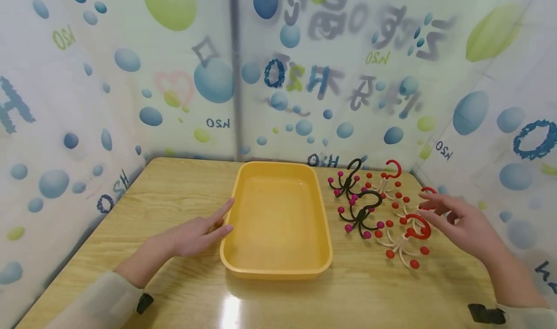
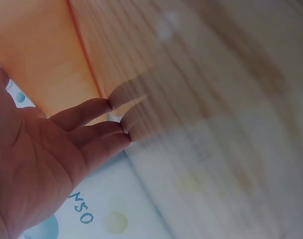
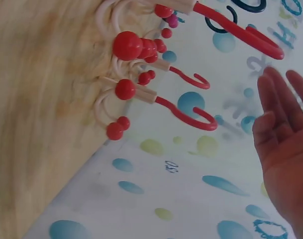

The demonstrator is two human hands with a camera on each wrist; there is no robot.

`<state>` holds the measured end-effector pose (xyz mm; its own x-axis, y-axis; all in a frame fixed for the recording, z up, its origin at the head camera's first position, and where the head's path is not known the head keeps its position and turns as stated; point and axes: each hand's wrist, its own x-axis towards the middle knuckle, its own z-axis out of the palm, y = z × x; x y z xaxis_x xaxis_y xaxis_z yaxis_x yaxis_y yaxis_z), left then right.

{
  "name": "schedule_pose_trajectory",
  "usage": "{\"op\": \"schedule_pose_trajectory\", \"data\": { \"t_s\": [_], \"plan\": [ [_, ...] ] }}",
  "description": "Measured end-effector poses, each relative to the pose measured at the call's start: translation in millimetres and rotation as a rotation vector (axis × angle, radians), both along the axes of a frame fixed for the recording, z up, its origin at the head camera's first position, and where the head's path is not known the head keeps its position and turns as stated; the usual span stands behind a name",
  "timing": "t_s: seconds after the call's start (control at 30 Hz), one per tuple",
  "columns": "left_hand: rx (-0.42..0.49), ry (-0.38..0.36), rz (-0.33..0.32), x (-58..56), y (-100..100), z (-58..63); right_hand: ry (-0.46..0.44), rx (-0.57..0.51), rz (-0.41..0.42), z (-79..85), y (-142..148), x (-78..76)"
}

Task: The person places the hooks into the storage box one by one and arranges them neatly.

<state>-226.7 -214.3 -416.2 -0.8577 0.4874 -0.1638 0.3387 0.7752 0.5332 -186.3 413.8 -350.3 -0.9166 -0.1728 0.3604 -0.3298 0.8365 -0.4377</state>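
Head view: the left hand point(image 1: 196, 236), thumb and forefinger spread, touches the tray's point(image 1: 278, 273) left side; the right hand point(image 1: 465, 223), fingers parted, had best pinch one red-hooked hanger point(image 1: 401, 242) by its hook.

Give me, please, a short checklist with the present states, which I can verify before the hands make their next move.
1. Yellow tray is open side up on the table: ok.
2. Left hand is at the tray's rim: ok, fingertips at its left side.
3. Left hand has a firm grip on the tray: cannot tell.
4. Right hand is free: ok, it holds nothing.
5. Right hand is near the red-and-cream hooks: ok, right beside them.
6. The two black hooks are apart from each other: cannot tell, they overlap in the head view.
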Motion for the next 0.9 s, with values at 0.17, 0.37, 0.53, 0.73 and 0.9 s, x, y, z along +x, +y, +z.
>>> {"op": "schedule_pose_trajectory", "data": {
  "t_s": [0.17,0.37,0.53,0.73,0.9],
  "plan": [
    [-0.011,0.01,0.002,-0.4,-1,-0.6,-0.225,-0.05,-0.034,-7.8,11,5.6],
    [-0.02,0.016,0.002,0.2,-1,-0.8,-0.372,-0.088,-0.043,-17.7,17,8.2],
    [-0.025,0.021,0.003,-0.1,-1,-1.7,-0.349,-0.098,-0.067,-25.1,17,10.1],
    [-0.017,0.018,0.004,-0.1,-1,-2.1,-0.312,-0.127,-0.1,-31.5,18,12.0],
    [-0.009,0.015,0.001,0.2,-1,-1.5,-0.241,-0.129,-0.117,-35.6,14,14.4]
  ]
}}
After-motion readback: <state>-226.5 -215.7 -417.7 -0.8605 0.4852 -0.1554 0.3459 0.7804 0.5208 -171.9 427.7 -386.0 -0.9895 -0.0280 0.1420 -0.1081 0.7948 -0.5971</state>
